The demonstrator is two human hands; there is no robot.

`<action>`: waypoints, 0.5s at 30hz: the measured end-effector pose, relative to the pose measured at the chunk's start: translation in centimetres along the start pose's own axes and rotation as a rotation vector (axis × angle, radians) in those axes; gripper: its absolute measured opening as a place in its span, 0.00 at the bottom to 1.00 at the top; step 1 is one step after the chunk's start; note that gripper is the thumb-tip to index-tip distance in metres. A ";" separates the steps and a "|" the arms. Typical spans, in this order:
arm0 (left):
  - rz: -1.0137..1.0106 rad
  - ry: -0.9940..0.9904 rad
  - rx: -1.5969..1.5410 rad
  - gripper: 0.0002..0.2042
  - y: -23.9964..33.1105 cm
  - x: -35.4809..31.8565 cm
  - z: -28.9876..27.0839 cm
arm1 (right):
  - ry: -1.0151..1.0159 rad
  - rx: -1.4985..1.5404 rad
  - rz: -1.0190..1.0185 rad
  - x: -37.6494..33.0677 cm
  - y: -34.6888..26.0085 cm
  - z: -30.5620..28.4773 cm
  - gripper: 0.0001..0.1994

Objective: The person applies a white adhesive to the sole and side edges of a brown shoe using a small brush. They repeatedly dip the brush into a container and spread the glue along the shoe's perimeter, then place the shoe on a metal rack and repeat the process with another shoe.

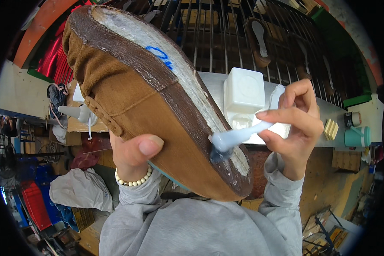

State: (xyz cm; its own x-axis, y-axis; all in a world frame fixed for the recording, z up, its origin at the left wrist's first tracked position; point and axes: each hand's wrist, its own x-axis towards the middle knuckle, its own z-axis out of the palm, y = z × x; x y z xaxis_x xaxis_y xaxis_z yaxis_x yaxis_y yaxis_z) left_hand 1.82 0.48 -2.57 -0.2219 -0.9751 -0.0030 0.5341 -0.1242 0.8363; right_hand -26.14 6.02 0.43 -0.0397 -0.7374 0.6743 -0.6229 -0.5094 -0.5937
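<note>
While the green-edged rack [337, 34] is spanning the far side, a metal ledge [215, 87] is running along its near edge; dark-soled shoes [258, 40] are lying among its bars.

Tan suede-look shoe [141, 106] is sitting in the air before the wearer's chest, tilted, sole turned up and to the right; its dark brown sole edging [158, 79] is framing a pale midstrip [185, 85] with a blue handwritten mark.

Left hand [134, 155] is grasping the shoe from the near left, thumb pressing the upper; its other fingers are hiding behind, so can't tell their exact placement. Right hand [296, 121] is pinching the white brush [241, 135] by its handle, thumb against fingertips.

White square container [245, 89] is standing on the ledge, just beyond the brush; nozzle bottle [74, 112] is showing past the shoe's left side.

Dark bristles [220, 155] are apparently resting across edging and midstrip; blurred, so coating isn't readable. Step in hand, my read: brushing the sole; next stroke is calling for light, even pressure along the sole, left grip staying firm, bristles staying off the suede.
</note>
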 end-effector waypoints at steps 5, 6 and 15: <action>-0.047 -0.122 0.066 0.46 0.2 -1.4 0.3 | 0.031 -0.010 0.000 1.4 -0.1 0.6 0.18; -0.046 -0.066 0.064 0.46 0.1 -1.5 0.3 | 0.038 0.021 -0.014 1.5 0.0 0.6 0.18; 0.128 0.029 0.028 0.40 0.3 -0.5 0.4 | -0.105 0.163 -0.129 -0.4 1.7 -1.4 0.22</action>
State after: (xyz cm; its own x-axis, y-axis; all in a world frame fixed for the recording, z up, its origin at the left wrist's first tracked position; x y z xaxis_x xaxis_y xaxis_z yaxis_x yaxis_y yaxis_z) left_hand 1.70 0.98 -2.11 -0.1299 -0.9875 0.0890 0.5332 0.0061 0.8460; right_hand -28.26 6.06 -0.23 0.1187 -0.6990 0.7052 -0.4823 -0.6614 -0.5744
